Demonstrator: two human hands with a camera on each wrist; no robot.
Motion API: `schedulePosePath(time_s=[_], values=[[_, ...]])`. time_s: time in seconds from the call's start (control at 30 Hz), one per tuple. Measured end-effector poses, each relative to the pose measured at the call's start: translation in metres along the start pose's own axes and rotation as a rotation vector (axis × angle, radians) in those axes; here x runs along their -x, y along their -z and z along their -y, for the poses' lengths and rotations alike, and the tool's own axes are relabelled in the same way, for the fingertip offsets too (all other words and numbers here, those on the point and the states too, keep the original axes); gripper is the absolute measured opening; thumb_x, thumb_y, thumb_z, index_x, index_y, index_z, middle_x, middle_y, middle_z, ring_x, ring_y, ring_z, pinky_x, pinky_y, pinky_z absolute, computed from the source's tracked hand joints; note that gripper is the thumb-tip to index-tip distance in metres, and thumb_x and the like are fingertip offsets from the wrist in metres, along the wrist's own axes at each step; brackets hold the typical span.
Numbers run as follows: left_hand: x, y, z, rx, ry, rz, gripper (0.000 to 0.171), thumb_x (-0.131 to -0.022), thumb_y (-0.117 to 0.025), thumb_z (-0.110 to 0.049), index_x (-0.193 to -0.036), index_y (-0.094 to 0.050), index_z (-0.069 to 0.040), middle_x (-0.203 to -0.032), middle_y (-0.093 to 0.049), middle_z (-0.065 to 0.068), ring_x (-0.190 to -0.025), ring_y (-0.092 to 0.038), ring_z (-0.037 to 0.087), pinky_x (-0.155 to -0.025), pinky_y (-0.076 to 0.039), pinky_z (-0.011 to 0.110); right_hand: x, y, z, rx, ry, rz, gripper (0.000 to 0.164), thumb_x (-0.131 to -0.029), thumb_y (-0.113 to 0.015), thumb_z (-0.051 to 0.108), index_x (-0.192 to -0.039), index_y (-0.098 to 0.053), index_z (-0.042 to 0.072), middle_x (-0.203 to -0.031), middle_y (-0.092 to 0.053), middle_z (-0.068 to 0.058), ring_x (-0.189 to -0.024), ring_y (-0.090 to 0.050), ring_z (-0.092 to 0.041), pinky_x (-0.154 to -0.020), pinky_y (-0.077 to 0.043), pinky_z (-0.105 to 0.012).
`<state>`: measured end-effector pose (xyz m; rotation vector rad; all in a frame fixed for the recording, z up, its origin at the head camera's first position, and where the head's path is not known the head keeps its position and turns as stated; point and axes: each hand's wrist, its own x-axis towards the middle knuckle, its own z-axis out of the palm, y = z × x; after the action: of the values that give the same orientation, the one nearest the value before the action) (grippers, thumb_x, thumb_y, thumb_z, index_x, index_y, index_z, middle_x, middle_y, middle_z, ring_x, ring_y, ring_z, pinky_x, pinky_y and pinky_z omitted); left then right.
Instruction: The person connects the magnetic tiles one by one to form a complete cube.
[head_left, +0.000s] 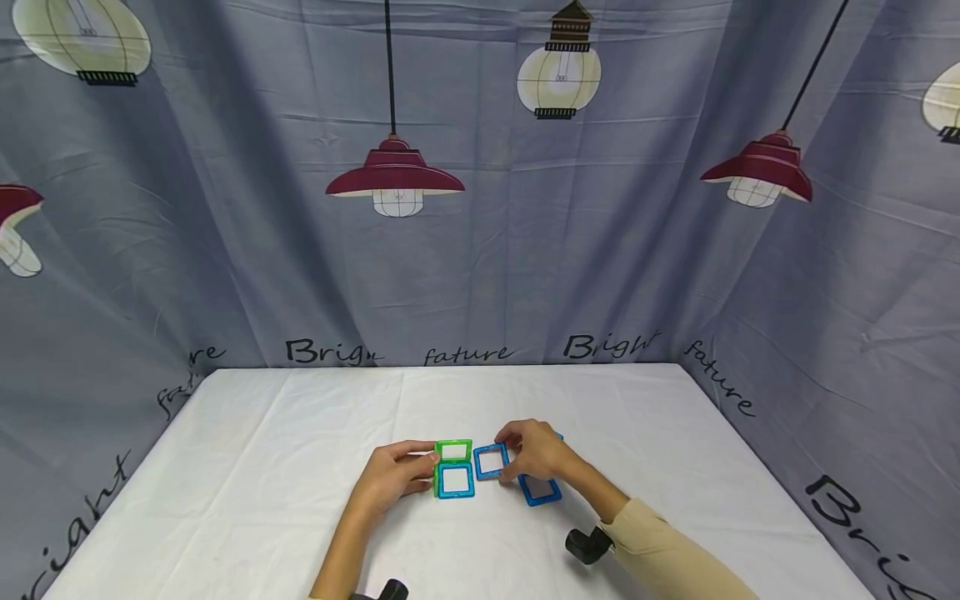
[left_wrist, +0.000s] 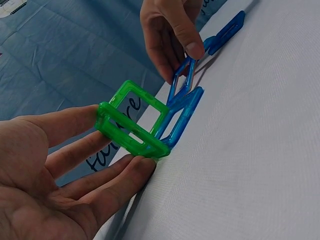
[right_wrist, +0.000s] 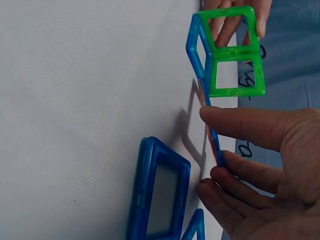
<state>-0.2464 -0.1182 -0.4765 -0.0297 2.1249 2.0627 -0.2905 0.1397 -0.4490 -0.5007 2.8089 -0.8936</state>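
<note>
My left hand (head_left: 390, 475) holds two green square magnetic tiles (left_wrist: 135, 130), joined at an angle, its fingertips at their edges. A blue square tile (head_left: 456, 495) stands joined to the green ones. To the right, my right hand (head_left: 534, 450) pinches another blue square tile (head_left: 489, 477) by its edges, between thumb and fingers. In the right wrist view this held tile (right_wrist: 212, 137) appears edge-on, one end right at the joined blue tile (right_wrist: 192, 47).
Close to my right wrist lies a loose blue tile (head_left: 542, 500) on the white-covered table (head_left: 300, 467). Another blue piece (head_left: 560, 436) peeks out behind the right hand. A grey curtain (head_left: 480, 275) printed with lamps surrounds the table's far side and both sides.
</note>
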Motion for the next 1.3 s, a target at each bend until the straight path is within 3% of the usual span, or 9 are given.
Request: schedulePosePath(time_s=[0.4, 0.63, 0.97, 1.3], values=[[0.000, 0.000, 0.000, 0.003, 0.005, -0.004, 0.044, -0.093, -0.075, -0.020, -0.129, -0.066, 0.004, -0.110, -0.073, 0.017, -0.089, -0.071, 0.018, -0.081, -0.063, 0.039, 0.013, -0.002, 0.002, -0.014, 0.065, 0.028, 0.048, -0.065, -0.095, 0.011, -0.107, -0.072, 0.006, -0.102, -0.069, -0.006, -0.100, -0.063, -0.025, -0.092, -0.054, -0.050], [0.000, 0.000, 0.001, 0.006, 0.004, 0.000, 0.044, -0.093, -0.075, -0.020, -0.129, -0.066, 0.004, -0.110, -0.073, 0.017, -0.089, -0.071, 0.017, -0.082, -0.063, 0.039, 0.015, -0.006, 0.001, 0.011, 0.104, 0.020, 0.047, -0.064, -0.095, 0.013, -0.105, -0.072, 0.006, -0.101, -0.069, -0.005, -0.096, -0.061, -0.021, -0.088, -0.053, -0.045], [0.000, 0.001, 0.001, -0.003, 0.014, -0.001, 0.044, -0.093, -0.075, -0.021, -0.129, -0.066, 0.004, -0.112, -0.072, 0.017, -0.089, -0.070, 0.018, -0.082, -0.063, 0.039, 0.016, -0.008, 0.003, 0.022, 0.116, 0.026, 0.048, -0.065, -0.094, 0.014, -0.106, -0.072, 0.006, -0.101, -0.069, -0.005, -0.095, -0.059, -0.020, -0.084, -0.051, -0.042], [-0.001, 0.002, 0.000, 0.007, 0.008, 0.003, 0.044, -0.093, -0.074, -0.019, -0.129, -0.066, 0.004, -0.110, -0.072, 0.017, -0.088, -0.069, 0.016, -0.082, -0.063, 0.038, 0.017, -0.003, 0.011, 0.003, 0.106, 0.028, 0.049, -0.067, -0.093, 0.013, -0.110, -0.070, 0.005, -0.102, -0.070, -0.006, -0.098, -0.062, -0.025, -0.089, -0.053, -0.047]])
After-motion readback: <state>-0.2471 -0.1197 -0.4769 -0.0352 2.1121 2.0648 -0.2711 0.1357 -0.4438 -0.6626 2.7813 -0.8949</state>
